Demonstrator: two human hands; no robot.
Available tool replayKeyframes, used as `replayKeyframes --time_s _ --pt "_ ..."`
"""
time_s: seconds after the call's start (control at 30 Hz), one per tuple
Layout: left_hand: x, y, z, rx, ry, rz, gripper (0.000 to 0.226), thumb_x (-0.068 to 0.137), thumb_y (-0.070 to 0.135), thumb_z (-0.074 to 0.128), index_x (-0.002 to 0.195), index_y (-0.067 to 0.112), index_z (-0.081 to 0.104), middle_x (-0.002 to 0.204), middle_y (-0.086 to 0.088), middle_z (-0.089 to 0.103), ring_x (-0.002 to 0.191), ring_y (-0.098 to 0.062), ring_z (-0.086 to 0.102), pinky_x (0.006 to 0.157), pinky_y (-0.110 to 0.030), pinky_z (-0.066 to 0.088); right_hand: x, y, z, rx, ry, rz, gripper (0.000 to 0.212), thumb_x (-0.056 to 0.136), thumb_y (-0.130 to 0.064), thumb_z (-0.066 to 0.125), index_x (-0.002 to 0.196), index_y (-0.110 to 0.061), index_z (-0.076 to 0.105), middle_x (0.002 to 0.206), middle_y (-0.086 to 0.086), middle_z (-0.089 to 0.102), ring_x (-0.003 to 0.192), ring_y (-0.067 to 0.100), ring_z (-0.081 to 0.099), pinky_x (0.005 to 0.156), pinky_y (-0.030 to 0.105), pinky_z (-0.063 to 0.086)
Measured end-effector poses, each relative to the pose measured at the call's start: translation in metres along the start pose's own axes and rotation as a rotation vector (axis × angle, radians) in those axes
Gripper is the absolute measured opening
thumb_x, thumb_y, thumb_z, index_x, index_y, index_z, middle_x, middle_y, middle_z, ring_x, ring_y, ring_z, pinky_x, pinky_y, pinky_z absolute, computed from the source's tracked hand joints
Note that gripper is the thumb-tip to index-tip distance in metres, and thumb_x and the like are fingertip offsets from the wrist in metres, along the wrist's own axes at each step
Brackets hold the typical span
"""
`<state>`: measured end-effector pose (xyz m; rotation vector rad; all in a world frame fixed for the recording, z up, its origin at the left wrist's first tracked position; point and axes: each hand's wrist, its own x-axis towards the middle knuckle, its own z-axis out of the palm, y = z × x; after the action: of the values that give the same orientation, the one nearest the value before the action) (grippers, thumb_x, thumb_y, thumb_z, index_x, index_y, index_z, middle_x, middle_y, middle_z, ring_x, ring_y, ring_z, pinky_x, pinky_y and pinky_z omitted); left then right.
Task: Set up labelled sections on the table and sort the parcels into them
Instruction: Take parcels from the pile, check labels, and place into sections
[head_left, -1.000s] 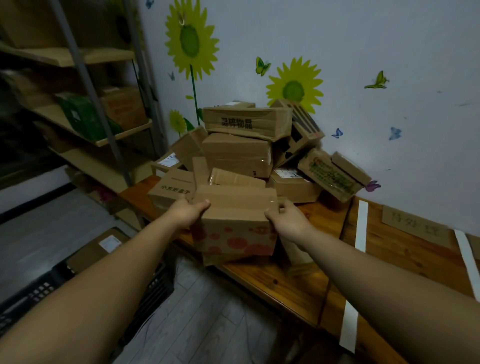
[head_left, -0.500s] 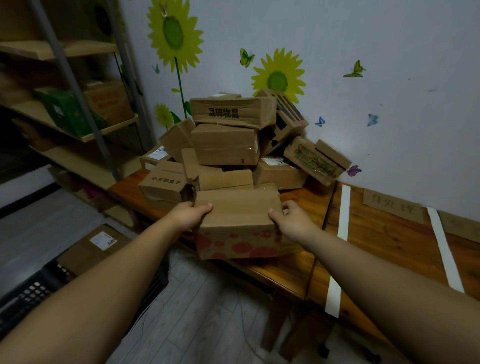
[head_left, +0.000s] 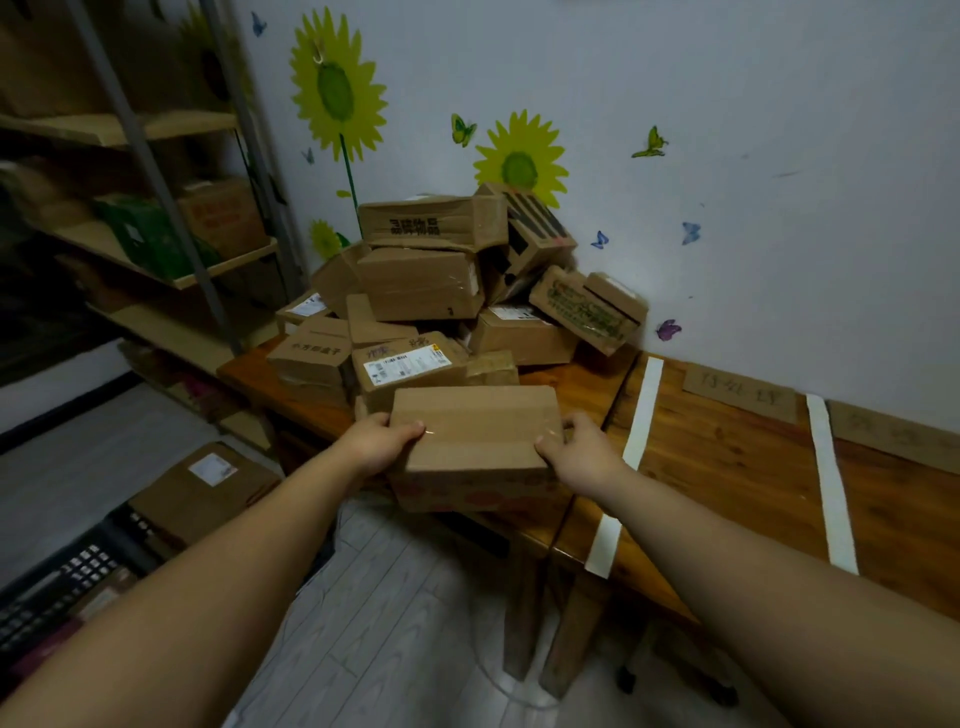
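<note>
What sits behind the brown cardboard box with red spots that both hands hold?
A brown cardboard parcel with a white shipping label, and beyond it the heap of cardboard parcels against the wall. The held box covers that parcel's lower part.

I'm seeing a plain brown box (head_left: 475, 431) at centre with red blotches along its lower face, a reddish-brown wooden table (head_left: 727, 467), two white tape strips (head_left: 642, 410) at right, and yellow sunflower decals (head_left: 337, 88) with green centres up top.
</note>
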<state>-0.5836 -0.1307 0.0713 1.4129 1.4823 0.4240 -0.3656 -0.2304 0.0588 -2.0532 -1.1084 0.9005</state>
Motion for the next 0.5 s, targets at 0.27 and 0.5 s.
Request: replayKeyframes --time_s 0.27,0.5 --pt "-0.058 -0.006 0.036 -0.287 0.013 -0.027 0.039 0.092 0.054 0.045 0.115 0.022 0.051 0.107 -0.008 0.058 0.101 -0.028 0.055 0.091 -0.048 0.046 -0.052 0.034 -0.036 0.115 0.05 -0.053 0.059 0.087 -0.021 0.067 0.137 -0.026 0.035 0.116 0.0 0.053 0.101 0.019 0.054 0.084 0.037 0.053" --pt "-0.062 0.039 0.062 -0.276 -0.244 0.141 0.047 0.091 0.01 0.056 0.136 0.021 0.046 0.113 -0.005 0.06 0.102 -0.024 0.059 0.086 -0.042 0.053 -0.089 0.04 -0.078 0.291 0.403 0.05 0.029 0.097 -0.039 0.049 0.116 -0.018 0.051 0.114 0.002 0.059 0.096 0.015 0.056 0.072 0.027 0.048"
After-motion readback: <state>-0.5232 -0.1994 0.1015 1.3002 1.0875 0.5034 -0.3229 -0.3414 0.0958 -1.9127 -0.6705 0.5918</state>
